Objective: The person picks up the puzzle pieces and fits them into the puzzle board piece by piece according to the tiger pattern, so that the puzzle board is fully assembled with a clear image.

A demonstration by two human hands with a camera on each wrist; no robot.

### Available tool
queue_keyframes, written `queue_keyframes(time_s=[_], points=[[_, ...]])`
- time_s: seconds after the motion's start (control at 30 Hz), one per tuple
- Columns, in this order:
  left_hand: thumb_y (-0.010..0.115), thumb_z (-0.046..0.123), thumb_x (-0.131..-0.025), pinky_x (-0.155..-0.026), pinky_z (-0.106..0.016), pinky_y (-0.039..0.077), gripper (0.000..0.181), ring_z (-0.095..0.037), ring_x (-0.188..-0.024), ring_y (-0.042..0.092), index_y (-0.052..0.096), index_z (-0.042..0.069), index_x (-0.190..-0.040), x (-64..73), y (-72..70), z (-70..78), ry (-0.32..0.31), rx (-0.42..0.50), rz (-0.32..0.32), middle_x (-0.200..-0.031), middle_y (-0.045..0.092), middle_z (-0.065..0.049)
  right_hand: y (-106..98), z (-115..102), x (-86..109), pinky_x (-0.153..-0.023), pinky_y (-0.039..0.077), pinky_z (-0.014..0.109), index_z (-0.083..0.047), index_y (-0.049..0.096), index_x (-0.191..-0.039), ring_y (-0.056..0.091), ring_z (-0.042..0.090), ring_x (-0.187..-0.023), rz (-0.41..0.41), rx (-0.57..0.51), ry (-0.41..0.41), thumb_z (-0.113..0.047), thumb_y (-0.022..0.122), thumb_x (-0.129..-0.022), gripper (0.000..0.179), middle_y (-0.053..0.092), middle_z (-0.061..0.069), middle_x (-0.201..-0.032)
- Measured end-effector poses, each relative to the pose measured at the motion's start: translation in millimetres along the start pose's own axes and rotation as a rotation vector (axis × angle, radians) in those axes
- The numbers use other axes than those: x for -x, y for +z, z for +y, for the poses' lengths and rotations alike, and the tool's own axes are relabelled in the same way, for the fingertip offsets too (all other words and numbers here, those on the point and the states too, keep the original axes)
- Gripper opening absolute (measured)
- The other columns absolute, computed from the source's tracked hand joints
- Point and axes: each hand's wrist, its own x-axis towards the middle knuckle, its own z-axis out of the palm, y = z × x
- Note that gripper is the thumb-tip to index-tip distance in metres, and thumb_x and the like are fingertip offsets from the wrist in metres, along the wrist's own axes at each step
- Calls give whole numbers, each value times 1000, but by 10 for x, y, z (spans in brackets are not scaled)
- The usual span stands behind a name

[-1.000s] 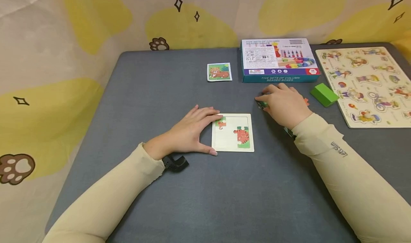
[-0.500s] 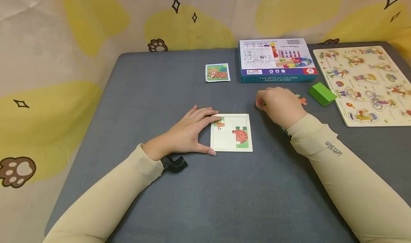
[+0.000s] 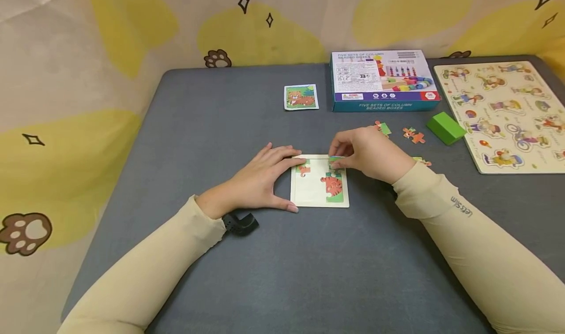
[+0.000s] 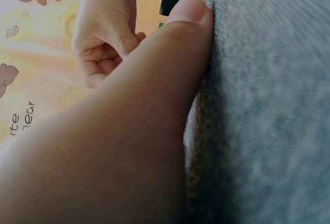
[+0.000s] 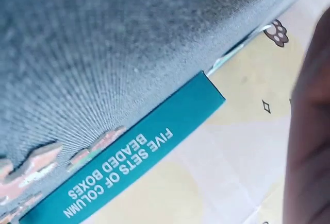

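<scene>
A shallow white puzzle tray (image 3: 309, 192) lies flat on the table. My left hand (image 3: 260, 182) rests at its left side, fingers spread, index finger on the top left corner and thumb by the lower left one. Between thumb and fingers my right hand (image 3: 368, 155) pinches a green puzzle piece (image 3: 334, 160) at the tray's top right corner. Just below it in the tray sits a striped orange tiger piece (image 3: 334, 186); a small piece with a tail (image 3: 304, 167) sits top left. In the left wrist view, my left thumb (image 4: 160, 64) fills the foreground.
Several loose puzzle pieces (image 3: 413, 135) lie right of the tray, near a green block (image 3: 446, 128). Behind stand a bead-set box (image 3: 384, 81) and a small tiger picture card (image 3: 301, 97). A wooden picture board (image 3: 494, 118) lies at the far right.
My right hand has picked up a green puzzle piece from the table and moved it left and nearer, onto the tray's top right corner. My left hand has stayed in place.
</scene>
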Motion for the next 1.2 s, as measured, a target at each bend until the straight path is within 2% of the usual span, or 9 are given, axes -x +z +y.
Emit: queue_keyframes(time_s=[0.3, 0.5, 0.7, 0.9, 1.03, 1.1, 1.2], points=[[80, 71, -80, -128, -49, -1, 105, -22, -158, 17, 40, 19, -162, -15, -8, 7, -2, -8, -6, -167, 30, -3, 75, 45, -25, -76, 53, 39, -8, 76, -98, 63, 22, -84, 4, -19, 0, -9, 87, -87, 16, 71, 4, -88], [80, 70, -80, -128, -49, -2, 105, -21, -158, 17, 39, 19, -162, -18, -2, 2, -6, -6, -9, -167, 30, -3, 117, 31, -24, -74, 51, 38, -6, 81, -107, 60, 23, -83, -12, 72, -9, -10, 86, -88, 20, 66, 5, -94], [80, 70, -80, -128, -48, -2, 105, -21, -158, 17, 39, 19, -162, -28, -3, 4, -8, -15, -8, -167, 30, -3, 119, -14, 1, -74, 57, 40, -5, 83, -109, 68, 23, -86, -27, 156, 36, -12, 85, -90, 21, 77, 8, -99], [81, 69, -80, -128, -47, -2, 104, -22, -158, 17, 40, 18, -162, -32, -6, 7, -9, -13, -10, -168, 30, -3, 116, -49, 22, -70, 57, 40, -6, 83, -111, 68, 23, -85, -21, 211, 37, -15, 86, -90, 23, 78, 8, -99], [81, 69, -80, -128, -48, -2, 104, -22, -158, 17, 40, 19, -162, -16, 3, 3, -4, -1, -9, -168, 30, -3, 73, -40, 31, -64, 52, 37, -8, 83, -106, 63, 20, -76, 35, 229, 11, -16, 86, -89, 19, 75, 5, -89], [81, 70, -80, -128, -49, -2, 104, -22, -158, 18, 40, 19, -162, -7, 6, -1, -2, 1, -4, -167, 30, -3, -4, -20, 34, -62, 49, 38, -8, 83, -107, 61, 21, -75, 73, 249, 33, -18, 86, -90, 19, 73, 5, -86], [81, 70, -80, -128, -49, -2, 104, -21, -158, 18, 40, 19, -162, -2, 8, -7, 4, 1, 3, -167, 30, -3, -162, 70, 49, -64, 50, 42, -6, 82, -108, 62, 27, -77, 137, 302, 117, -20, 83, -93, 21, 74, 10, -88]])
